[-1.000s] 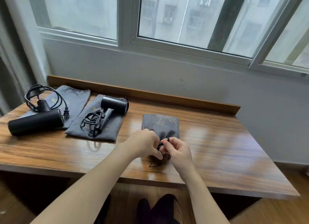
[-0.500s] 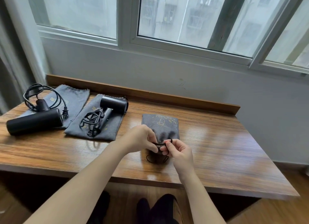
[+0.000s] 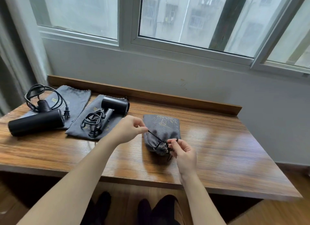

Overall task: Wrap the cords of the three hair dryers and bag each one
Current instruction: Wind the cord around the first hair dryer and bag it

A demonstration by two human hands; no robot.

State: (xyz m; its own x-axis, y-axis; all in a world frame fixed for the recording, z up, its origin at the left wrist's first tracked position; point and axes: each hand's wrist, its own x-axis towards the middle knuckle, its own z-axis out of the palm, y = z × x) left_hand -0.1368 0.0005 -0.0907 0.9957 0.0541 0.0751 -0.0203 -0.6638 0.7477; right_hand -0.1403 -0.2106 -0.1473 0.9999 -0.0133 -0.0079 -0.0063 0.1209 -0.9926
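On the wooden table [image 3: 218,149], a filled grey bag [image 3: 161,130] lies near the middle, its gathered mouth toward the near edge and well back from that edge. The left hand [image 3: 129,130] pinches one end of the black drawstring [image 3: 155,136] between thumb and fingertips, holding it taut up and to the left of the bag's mouth; the right hand [image 3: 183,153] pinches the other end just right of the mouth, fingers curled around it. To the left, a black hair dryer [image 3: 115,105] with its bundled cord [image 3: 94,124] rests on a flat grey pouch [image 3: 76,131]. Further left, a second hair dryer [image 3: 36,124] lies close to the table's left edge, partly on another flat pouch [image 3: 75,97], its cord [image 3: 40,93] looped loosely behind. Bare wood stretches to the right of the bag as far as the table's right edge, and a raised wooden lip [image 3: 167,97] runs along the back below the window [image 3: 184,23].
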